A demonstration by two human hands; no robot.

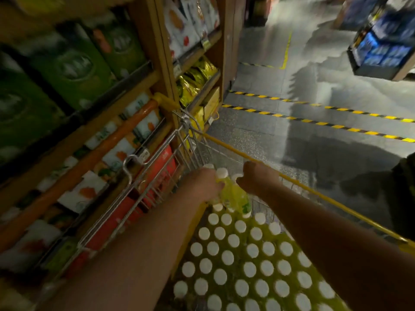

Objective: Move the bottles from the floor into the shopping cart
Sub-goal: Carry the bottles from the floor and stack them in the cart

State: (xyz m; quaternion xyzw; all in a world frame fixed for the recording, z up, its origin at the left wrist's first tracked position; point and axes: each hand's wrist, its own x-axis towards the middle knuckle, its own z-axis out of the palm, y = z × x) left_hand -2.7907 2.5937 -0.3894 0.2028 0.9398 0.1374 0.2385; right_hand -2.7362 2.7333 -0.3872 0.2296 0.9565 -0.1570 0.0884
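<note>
Shelves (89,153) run down the left, with the shopping cart (134,182) hard beside them. The left hand (203,185) curls round the held bottles (234,195), a yellow cluster with caps up, tipped slightly away and hanging over the cart's far end. The right hand (258,178) clamps the necks from the other side, so both hands are equally near. Below, the packed bottles (242,265) stand upright and fill the basket. Any free room looks to be just ahead, so it's straight down from here.

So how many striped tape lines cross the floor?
3. Two long black-and-yellow striped tape lines run side by side beyond the wire shopping cart; a shorter third lies farther off near the wooden shelf end. More may be hidden.
</note>
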